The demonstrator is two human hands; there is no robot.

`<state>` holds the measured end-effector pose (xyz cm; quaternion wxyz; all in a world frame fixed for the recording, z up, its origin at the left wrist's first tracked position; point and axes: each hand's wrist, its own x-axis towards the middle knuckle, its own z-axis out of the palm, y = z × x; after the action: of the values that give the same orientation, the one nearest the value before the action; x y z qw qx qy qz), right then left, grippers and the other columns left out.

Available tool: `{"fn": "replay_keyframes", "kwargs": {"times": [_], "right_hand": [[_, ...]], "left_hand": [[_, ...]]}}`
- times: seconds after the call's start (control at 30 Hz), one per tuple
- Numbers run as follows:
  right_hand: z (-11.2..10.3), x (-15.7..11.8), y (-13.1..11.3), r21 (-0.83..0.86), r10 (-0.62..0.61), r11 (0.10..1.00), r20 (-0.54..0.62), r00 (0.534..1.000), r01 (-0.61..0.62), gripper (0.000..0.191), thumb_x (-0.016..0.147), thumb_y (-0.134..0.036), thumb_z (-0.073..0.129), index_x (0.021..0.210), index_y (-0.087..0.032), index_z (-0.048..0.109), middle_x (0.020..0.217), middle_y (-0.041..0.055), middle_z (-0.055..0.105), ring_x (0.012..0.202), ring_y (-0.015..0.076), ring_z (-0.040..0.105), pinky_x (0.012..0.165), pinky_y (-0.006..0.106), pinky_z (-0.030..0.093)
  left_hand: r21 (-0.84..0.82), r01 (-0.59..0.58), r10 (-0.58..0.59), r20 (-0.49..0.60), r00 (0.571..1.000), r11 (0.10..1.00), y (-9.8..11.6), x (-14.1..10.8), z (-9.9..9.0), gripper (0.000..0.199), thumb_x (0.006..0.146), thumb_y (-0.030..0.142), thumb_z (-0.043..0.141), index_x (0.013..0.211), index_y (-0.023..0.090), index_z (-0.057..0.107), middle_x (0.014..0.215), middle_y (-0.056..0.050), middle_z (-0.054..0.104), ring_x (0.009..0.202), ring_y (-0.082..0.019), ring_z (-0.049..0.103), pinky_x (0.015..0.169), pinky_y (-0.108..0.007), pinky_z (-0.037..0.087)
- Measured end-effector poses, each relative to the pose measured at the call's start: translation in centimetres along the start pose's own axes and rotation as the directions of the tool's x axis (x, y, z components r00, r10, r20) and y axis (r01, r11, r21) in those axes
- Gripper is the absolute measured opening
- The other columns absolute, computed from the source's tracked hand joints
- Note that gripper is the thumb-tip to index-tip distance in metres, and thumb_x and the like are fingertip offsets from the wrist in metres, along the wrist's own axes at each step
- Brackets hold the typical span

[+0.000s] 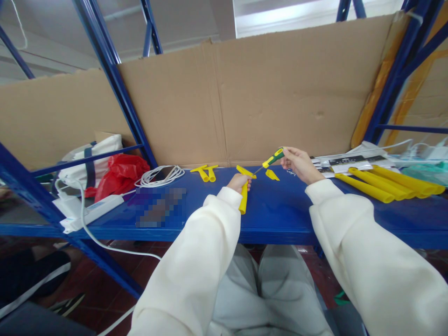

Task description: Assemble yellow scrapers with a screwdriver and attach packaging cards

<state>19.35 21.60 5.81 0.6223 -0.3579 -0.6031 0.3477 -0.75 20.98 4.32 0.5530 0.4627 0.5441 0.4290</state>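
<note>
My left hand (pixel 239 182) is closed around a yellow T-shaped handle (pixel 243 203), whose tube points toward me and whose crosspiece sticks out beyond my fingers. In my right hand (pixel 296 163) is a screwdriver (pixel 273 157) with a green and yellow grip, pinched near its end. Its thin shaft slants down to the left, and the tip meets the crosspiece area beside my left fingers; the exact contact is too small to make out. A loose flat yellow piece (pixel 272 175) lies on the blue table (pixel 280 205) just below the screwdriver.
Two yellow T-shaped handles (pixel 206 172) lie left of my hands. Several yellow tubes (pixel 385 184) rest at the right beside plastic packets (pixel 350 163). At the left are a coiled white cable (pixel 159 177), a power strip (pixel 93 212) and a red bag (pixel 122 172). Cardboard (pixel 262 98) stands behind.
</note>
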Motion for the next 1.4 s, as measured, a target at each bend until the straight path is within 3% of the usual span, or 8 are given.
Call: {"fn": "replay_keyframes", "kwargs": {"times": [0.1, 0.37, 0.6, 0.83, 1.1, 1.4], "right_hand": [[0.0, 0.0, 0.0, 0.018, -0.025, 1.000, 0.021, 0.999, 0.025, 0.048, 0.071, -0.064, 0.075, 0.084, -0.020, 0.061, 0.054, -0.0035, 0.057, 0.045, 0.0099, 0.052, 0.044, 0.023, 0.042], [-0.2, 0.5, 0.8, -0.023, -0.016, 1.000, -0.141, 0.990, 0.013, 0.048, 0.066, -0.060, 0.081, 0.072, -0.021, 0.053, 0.050, -0.0057, 0.053, 0.039, 0.0062, 0.046, 0.037, 0.017, 0.035], [-0.2, 0.4, 0.8, -0.018, 0.001, 1.000, -0.123, 0.992, -0.003, 0.045, 0.070, -0.059, 0.078, 0.079, -0.021, 0.056, 0.042, -0.0074, 0.048, 0.036, 0.0081, 0.043, 0.035, 0.018, 0.031], [-0.1, 0.3, 0.6, 0.083, -0.048, 0.996, 0.042, 0.998, 0.044, 0.039, 0.073, -0.053, 0.079, 0.086, -0.020, 0.061, 0.057, -0.0037, 0.059, 0.046, 0.0090, 0.052, 0.043, 0.021, 0.041], [-0.2, 0.8, 1.2, 0.039, -0.021, 0.999, -0.121, 0.992, 0.026, 0.048, 0.063, -0.056, 0.084, 0.077, -0.020, 0.055, 0.054, -0.0056, 0.055, 0.042, 0.0068, 0.047, 0.038, 0.018, 0.037], [-0.4, 0.6, 1.1, -0.007, -0.031, 1.000, -0.088, 0.996, 0.031, 0.047, 0.069, -0.060, 0.078, 0.087, -0.022, 0.056, 0.046, -0.0077, 0.050, 0.037, 0.0077, 0.042, 0.035, 0.019, 0.029]], "left_hand": [[0.000, -0.004, 0.004, -0.007, 1.000, 1.000, 0.0, 0.1, 0.0, 0.019, 0.086, 0.002, 0.056, 0.072, 0.014, 0.053, 0.047, 0.006, 0.042, 0.038, -0.006, 0.037, 0.041, -0.020, 0.031], [-0.024, -0.019, 0.019, 0.004, 1.000, 1.000, -0.1, 0.4, 0.0, 0.026, 0.086, 0.001, 0.058, 0.066, 0.015, 0.050, 0.048, 0.006, 0.043, 0.039, -0.006, 0.037, 0.044, -0.020, 0.030], [-0.008, -0.026, 0.026, -0.021, 0.999, 1.000, 0.0, 0.1, 0.0, 0.031, 0.088, 0.000, 0.053, 0.062, 0.016, 0.047, 0.045, 0.006, 0.042, 0.038, -0.006, 0.037, 0.043, -0.020, 0.030], [-0.014, -0.024, 0.023, -0.031, 0.999, 1.000, -0.2, 0.6, -0.1, 0.022, 0.085, 0.001, 0.058, 0.069, 0.014, 0.052, 0.045, 0.007, 0.042, 0.037, -0.006, 0.038, 0.042, -0.020, 0.031], [-0.020, -0.039, 0.039, -0.012, 0.999, 0.999, -0.1, 0.5, -0.1, 0.023, 0.084, -0.001, 0.056, 0.068, 0.014, 0.052, 0.045, 0.006, 0.042, 0.037, -0.006, 0.038, 0.041, -0.019, 0.031], [-0.032, -0.041, 0.040, -0.019, 0.999, 0.999, 0.0, 0.0, -0.1, 0.028, 0.087, 0.000, 0.056, 0.065, 0.015, 0.050, 0.045, 0.007, 0.042, 0.036, -0.005, 0.037, 0.041, -0.019, 0.030]]}}
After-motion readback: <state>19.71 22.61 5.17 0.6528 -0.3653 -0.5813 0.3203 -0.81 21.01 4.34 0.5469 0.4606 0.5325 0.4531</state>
